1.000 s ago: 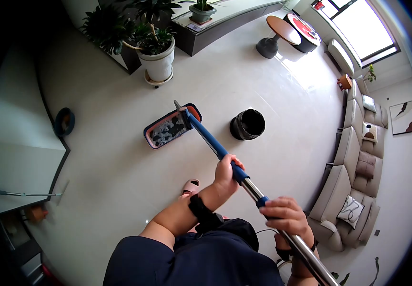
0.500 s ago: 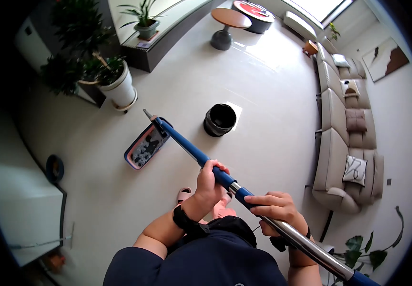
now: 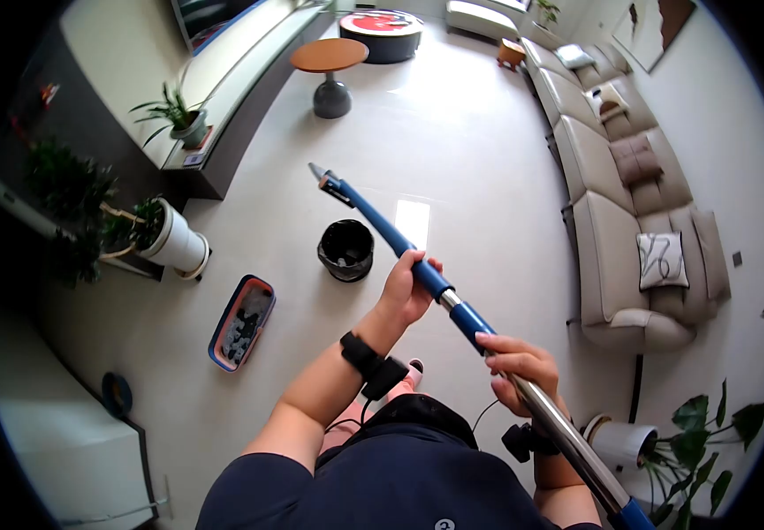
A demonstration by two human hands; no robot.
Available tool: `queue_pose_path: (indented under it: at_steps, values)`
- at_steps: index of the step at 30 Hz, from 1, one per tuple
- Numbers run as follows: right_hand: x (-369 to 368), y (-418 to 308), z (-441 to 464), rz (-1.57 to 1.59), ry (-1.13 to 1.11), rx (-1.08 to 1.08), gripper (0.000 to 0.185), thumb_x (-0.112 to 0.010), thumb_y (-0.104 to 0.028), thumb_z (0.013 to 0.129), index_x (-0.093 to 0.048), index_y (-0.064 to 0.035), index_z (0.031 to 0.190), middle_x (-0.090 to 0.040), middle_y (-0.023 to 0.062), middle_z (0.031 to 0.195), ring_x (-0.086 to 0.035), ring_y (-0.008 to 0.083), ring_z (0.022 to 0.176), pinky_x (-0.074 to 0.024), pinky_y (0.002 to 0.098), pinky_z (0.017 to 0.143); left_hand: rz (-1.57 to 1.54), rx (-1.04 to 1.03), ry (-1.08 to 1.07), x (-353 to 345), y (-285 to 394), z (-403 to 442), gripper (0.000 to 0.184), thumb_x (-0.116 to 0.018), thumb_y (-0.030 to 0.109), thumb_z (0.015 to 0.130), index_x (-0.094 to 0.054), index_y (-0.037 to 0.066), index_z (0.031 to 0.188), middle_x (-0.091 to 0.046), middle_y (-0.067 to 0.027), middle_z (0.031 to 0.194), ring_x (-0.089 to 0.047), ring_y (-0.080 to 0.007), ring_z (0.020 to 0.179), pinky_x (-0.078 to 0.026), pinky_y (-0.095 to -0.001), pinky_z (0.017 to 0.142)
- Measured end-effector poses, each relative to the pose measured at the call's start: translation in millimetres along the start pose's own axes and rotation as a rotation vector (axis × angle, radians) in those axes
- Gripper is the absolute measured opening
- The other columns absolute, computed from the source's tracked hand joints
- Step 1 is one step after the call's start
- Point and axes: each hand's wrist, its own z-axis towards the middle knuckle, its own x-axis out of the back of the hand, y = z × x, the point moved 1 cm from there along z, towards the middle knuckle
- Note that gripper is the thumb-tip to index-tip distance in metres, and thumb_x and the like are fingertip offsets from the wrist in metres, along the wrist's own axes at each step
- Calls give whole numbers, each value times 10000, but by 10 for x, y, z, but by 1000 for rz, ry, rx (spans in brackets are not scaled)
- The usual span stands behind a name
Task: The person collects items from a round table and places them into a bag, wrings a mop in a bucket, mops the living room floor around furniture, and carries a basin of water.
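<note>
A long blue-and-steel pole [image 3: 382, 228] slants across the view, its pointed grey head up and away from me, above the floor. My left hand [image 3: 410, 287] is closed around its blue upper section. Lower down, my right hand [image 3: 523, 371] grips it near where blue meets bare steel, thumb side partly hidden. Beyond my left hand stands a round black bin [image 3: 346, 252] with a dark liner. To its left sits a rectangular blue-and-pink bucket [image 3: 242, 322] with grey, dark-mottled contents I cannot make out. The pole touches neither of them.
A beige sofa [image 3: 607, 238] with cushions runs along the right. A potted plant [image 3: 174, 243] and a low cabinet [image 3: 209, 181] stand at left. A round table [image 3: 330, 56] is farther off. Another potted plant [image 3: 620, 439] is at lower right, near the pole's bottom end.
The pole's head has swung right and away from over the bucket, both hands still holding it. My view has turned right, so the bin and bucket appear farther left.
</note>
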Motion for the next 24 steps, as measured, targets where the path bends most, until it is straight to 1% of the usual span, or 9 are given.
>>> queue_pose_path:
  at_steps: [2, 5, 8, 10, 11, 13, 15, 18, 24]
  values:
    - [257, 94, -49, -109, 32, -23, 209, -606, 39, 635, -575, -17, 833, -589, 172, 1022, -619, 257, 760, -502, 302, 660, 41, 84, -32, -68, -309, 358, 105, -552, 99, 751, -462, 57, 787, -517, -56, 679, -536, -171, 649, -477, -278, 671]
    - [600, 389, -222, -240, -9, -33, 225, -595, 60, 579, -554, -22, 785, -603, 139, 996, -593, 263, 683, -481, 315, 607, 101, 165, -61, -26, -798, 920, 104, -548, 119, 764, -468, 62, 797, -526, -60, 674, -549, -179, 668, -487, -301, 663]
    - [873, 818, -476, -240, 69, -111, 206, -550, 65, 595, -556, -27, 779, -609, 155, 984, -615, 245, 715, -494, 305, 639, 123, 293, 57, -37, -1299, 1348, 106, -543, 126, 767, -449, 76, 779, -518, -64, 669, -556, -190, 680, -491, -330, 680]
    - [967, 1033, -590, -247, 114, -168, 186, -559, 66, 592, -553, -24, 755, -619, 146, 950, -610, 260, 699, -494, 303, 625, 348, 370, 5, 122, -1608, 1654, 96, -545, 64, 716, -456, 59, 753, -525, -75, 631, -549, -200, 602, -483, -317, 587]
    - [994, 1139, -641, -256, 130, -202, 171, -571, 63, 590, -555, -21, 738, -621, 138, 939, -604, 274, 695, -491, 307, 621, 330, 371, 114, 118, -1773, 1704, 56, -527, 73, 693, -474, 65, 680, -512, -70, 589, -523, -193, 547, -429, -333, 509]
    - [1021, 1307, -705, -256, 145, -245, 150, -576, 53, 595, -556, -21, 724, -626, 134, 915, -606, 271, 691, -494, 308, 629, 274, 406, 231, 184, -1992, 1798, 56, -523, 70, 676, -467, 73, 676, -512, -76, 584, -521, -194, 534, -441, -315, 508]
    - [1020, 1459, -855, -282, 109, -303, 150, -585, 40, 596, -559, -23, 729, -628, 128, 906, -605, 267, 694, -497, 313, 632, 251, 485, 212, 618, -2264, 2081, 63, -524, 75, 661, -463, 73, 674, -509, -72, 583, -517, -196, 522, -449, -315, 503]
    - [1060, 1563, -878, -287, 87, -366, 163, -589, 40, 591, -549, -32, 731, -630, 119, 897, -604, 264, 694, -499, 312, 626, 182, 559, 259, 774, -2398, 2116, 62, -522, 77, 657, -463, 70, 674, -514, -65, 603, -534, -179, 545, -480, -281, 531]
    - [1157, 2095, -770, -180, 205, -478, 142, -575, 52, 637, -554, -14, 761, -630, 129, 902, -612, 246, 697, -496, 292, 623, 267, 534, 351, 859, -2314, 2487, 156, -481, 69, 737, -413, 23, 870, -526, -114, 732, -542, -214, 634, -486, -327, 605]
